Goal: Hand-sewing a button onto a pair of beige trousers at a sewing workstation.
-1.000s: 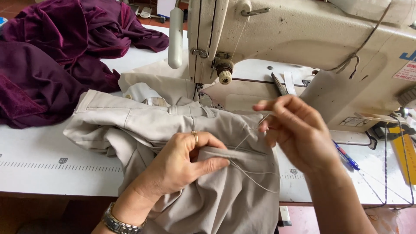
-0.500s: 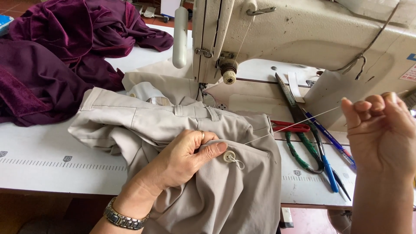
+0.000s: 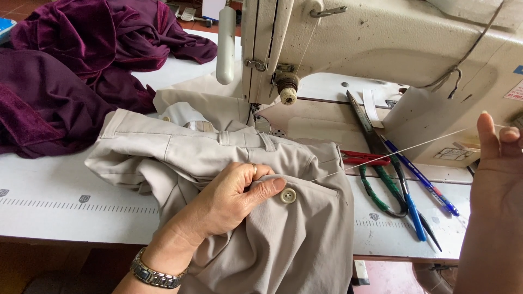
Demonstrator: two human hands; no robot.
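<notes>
Beige trousers (image 3: 229,158) lie bunched at the near table edge, gripped by the left hand (image 3: 231,201) beside one button (image 3: 288,196) that looks partly sewn, while the right hand (image 3: 498,163) pinches one taut thread (image 3: 392,152) near scissors (image 3: 376,147), two pens (image 3: 419,179).

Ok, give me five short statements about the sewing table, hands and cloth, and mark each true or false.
1. The left hand pinches beige trousers beside a pale button. True.
2. The right hand holds scissors. False: it pulls a taut thread; the scissors lie on the table.
3. Purple fabric lies at far left. True.
4. The button is black. False: it is pale.
5. Blue pens lie beside the scissors. True.
</notes>
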